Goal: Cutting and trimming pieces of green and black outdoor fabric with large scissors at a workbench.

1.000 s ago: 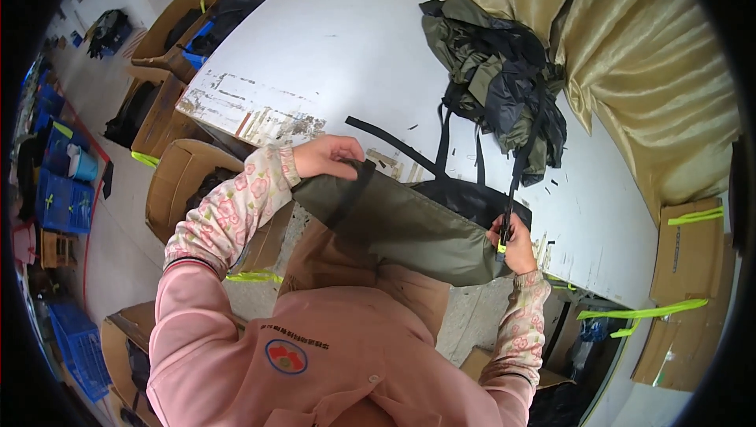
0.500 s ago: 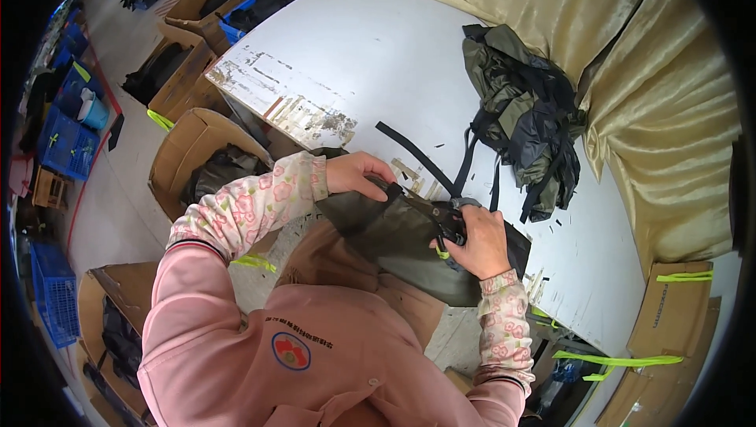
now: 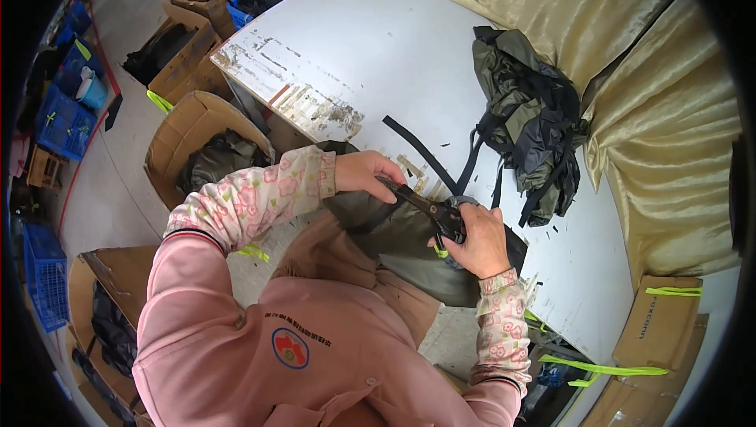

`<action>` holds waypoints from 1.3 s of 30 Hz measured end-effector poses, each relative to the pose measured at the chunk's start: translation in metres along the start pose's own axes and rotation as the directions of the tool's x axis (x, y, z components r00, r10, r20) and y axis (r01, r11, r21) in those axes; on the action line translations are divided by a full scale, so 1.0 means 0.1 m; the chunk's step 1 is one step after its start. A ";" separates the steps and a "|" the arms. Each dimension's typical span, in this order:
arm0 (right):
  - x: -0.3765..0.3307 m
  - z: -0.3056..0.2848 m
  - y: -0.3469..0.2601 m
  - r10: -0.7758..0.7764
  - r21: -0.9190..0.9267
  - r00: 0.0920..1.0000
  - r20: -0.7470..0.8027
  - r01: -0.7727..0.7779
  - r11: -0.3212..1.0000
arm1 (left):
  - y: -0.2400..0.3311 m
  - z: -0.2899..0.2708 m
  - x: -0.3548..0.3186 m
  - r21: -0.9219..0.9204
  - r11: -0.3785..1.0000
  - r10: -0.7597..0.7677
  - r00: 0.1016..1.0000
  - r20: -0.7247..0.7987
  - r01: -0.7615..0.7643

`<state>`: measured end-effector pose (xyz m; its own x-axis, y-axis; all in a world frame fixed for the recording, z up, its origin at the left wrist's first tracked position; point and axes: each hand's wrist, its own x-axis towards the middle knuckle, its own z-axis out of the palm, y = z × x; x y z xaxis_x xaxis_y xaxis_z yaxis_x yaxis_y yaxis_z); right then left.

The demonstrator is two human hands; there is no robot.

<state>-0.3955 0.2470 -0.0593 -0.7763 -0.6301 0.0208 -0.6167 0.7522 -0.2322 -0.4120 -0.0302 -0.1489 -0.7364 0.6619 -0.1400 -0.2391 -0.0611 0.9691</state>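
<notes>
A dark olive fabric piece (image 3: 421, 258) lies over my lap and against the table edge. My left hand (image 3: 368, 175) pinches its upper edge between thumb and fingers. My right hand (image 3: 482, 239) is wrapped round the handles of black scissors (image 3: 431, 208), which have a yellow-green wrap at one loop. Their blades point up and left, and the tips reach my left fingertips at the fabric edge. A black strap (image 3: 417, 143) runs out over the table just beyond the scissors. Exactly what sits between the blades is hidden.
The white table (image 3: 378, 41) has worn, peeled patches along its left edge. A heap of olive and black fabric with straps (image 3: 528, 120) lies at the far right, beside a gold curtain (image 3: 661, 135). Cardboard boxes (image 3: 169, 139) holding dark fabric stand to my left.
The scissor blades have come closer together, with the tips now at my left fingers. My left hand has moved slightly right. The whole view has shifted a little.
</notes>
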 end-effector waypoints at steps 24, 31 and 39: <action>-1.07 0.49 1.22 0.442 0.648 0.866 0.234 -0.478 0.593 | 0.45 -0.67 -0.14 0.263 0.965 0.031 0.996 -0.082 -0.008; -1.17 0.39 0.94 0.465 0.829 0.874 0.139 -0.359 0.428 | 0.38 -0.17 0.35 0.955 0.264 0.553 0.833 -0.034 -0.136; -1.30 0.29 0.79 0.458 0.783 0.887 0.065 -0.330 0.528 | -0.11 1.06 1.02 0.767 0.468 0.343 0.890 0.299 -0.438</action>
<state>-0.3400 0.3830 -0.1082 -0.9622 -0.2268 -0.1509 0.0326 0.4540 -0.8904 -0.4173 0.1174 -0.1518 -0.5484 0.7918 0.2690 0.6964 0.2543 0.6711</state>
